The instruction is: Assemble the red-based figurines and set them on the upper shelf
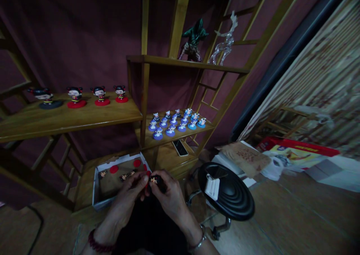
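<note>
Just right of an open box, both of my hands meet in front of me. My left hand [132, 189] is closed on a red disc base [147, 176], mostly covered by its fingers. Between the fingers of my right hand [168, 191] is a small black-haired figurine [154, 180], held against the base; whether the two are joined cannot be made out. The shallow white box [96, 187] holds loose red discs [114, 169] and several small figurines [103, 174] lying down.
Finished-looking figurines on discs [99, 93] line the left shelf [112, 114]. Several purple and blue figurines [171, 129] crowd a lower shelf, above a phone [180, 147]. A black stool [236, 195] bearing a white item [212, 187] stands at right, near bags and boxes [332, 172].
</note>
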The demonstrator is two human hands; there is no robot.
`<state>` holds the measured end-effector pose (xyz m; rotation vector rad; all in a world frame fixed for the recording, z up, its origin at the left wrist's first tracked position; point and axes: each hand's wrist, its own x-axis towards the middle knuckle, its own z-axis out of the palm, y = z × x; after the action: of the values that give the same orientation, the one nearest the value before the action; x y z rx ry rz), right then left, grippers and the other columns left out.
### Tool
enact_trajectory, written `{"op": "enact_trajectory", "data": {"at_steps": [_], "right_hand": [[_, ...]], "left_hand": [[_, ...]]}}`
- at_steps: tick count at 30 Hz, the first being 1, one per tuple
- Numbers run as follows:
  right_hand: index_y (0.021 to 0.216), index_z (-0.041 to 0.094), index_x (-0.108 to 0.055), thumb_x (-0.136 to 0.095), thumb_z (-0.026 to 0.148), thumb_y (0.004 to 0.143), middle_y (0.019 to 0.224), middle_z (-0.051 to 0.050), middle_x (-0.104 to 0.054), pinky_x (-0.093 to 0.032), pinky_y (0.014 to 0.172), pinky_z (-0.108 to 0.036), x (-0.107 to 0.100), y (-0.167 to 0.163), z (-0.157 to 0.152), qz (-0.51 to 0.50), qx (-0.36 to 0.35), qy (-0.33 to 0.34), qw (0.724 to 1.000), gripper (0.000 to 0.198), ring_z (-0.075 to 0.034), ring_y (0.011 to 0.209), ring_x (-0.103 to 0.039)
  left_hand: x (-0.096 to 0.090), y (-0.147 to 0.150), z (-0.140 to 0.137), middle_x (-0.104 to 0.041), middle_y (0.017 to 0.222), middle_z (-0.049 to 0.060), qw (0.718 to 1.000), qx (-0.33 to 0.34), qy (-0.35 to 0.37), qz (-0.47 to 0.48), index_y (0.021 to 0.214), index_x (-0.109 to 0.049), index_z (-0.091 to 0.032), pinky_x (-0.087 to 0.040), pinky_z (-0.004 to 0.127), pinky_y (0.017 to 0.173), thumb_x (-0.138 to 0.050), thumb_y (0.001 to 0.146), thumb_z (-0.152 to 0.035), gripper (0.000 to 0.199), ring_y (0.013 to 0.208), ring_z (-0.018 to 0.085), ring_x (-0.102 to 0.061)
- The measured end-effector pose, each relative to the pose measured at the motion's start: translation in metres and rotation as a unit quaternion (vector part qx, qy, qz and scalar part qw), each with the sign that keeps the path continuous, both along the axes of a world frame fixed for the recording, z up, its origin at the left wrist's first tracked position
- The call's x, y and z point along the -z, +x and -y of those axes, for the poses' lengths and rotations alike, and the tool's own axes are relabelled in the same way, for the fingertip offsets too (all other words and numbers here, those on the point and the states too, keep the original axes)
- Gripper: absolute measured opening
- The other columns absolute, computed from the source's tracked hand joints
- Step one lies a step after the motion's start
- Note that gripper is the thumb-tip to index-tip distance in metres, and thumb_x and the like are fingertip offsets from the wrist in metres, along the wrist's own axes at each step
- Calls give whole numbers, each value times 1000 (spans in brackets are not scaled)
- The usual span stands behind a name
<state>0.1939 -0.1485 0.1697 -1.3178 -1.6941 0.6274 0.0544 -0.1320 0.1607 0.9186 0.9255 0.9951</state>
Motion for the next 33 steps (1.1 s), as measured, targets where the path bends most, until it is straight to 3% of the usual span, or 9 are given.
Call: {"op": "enact_trajectory", "data": {"at_steps": [10, 17, 23, 29, 33], "right_hand": [[91, 21, -61, -55, 14, 78, 84, -2, -65, -49, 71, -24, -6, -6, 17, 52, 7, 37, 998, 17, -14, 79, -62], [93, 21, -62, -56, 13, 77, 84, -2, -64, -49, 67, -22, 0, -11, 32, 56, 19, 43, 997, 19, -14, 76, -62], [94, 21, -63, -55, 12, 78, 85, -3, -63, -50, 67, -22, 4, -16, 45, 59, 16, 47, 997, 21, -14, 77, -62], [93, 22, -63, -55, 14, 79, 84, -2, -62, -51, 65, -21, 1, -11, 50, 48, 26, 58, 997, 19, -14, 77, -61], [93, 22, -64, -55, 15, 78, 84, -3, -63, -50, 64, -22, 2, -13, 46, 55, 29, 57, 996, 19, -14, 75, -61]], "left_hand": [[0, -3, 14, -52, 53, -2, 1000, -5, 16, -2, 81, -60, -13, -25, 18, 41, -64, 71, -52, 40, 43, 6, -42], [3, -11, 32, -53, 57, -2, 1000, 9, 11, 22, 75, -58, -14, -27, 18, 44, -62, 73, -52, 38, 49, 6, -44], [7, -14, 44, -55, 64, -2, 999, -8, -14, 38, 94, -63, -14, -31, 19, 45, -66, 70, -49, 43, 52, 6, -48], [0, -9, 45, -58, 66, 0, 999, 8, -13, 34, 99, -63, -14, -31, 19, 45, -69, 67, -48, 47, 51, 7, -50], [-1, -10, 42, -57, 61, -1, 999, -19, -6, 33, 99, -63, -13, -29, 19, 43, -71, 64, -48, 50, 49, 7, -50]]}}
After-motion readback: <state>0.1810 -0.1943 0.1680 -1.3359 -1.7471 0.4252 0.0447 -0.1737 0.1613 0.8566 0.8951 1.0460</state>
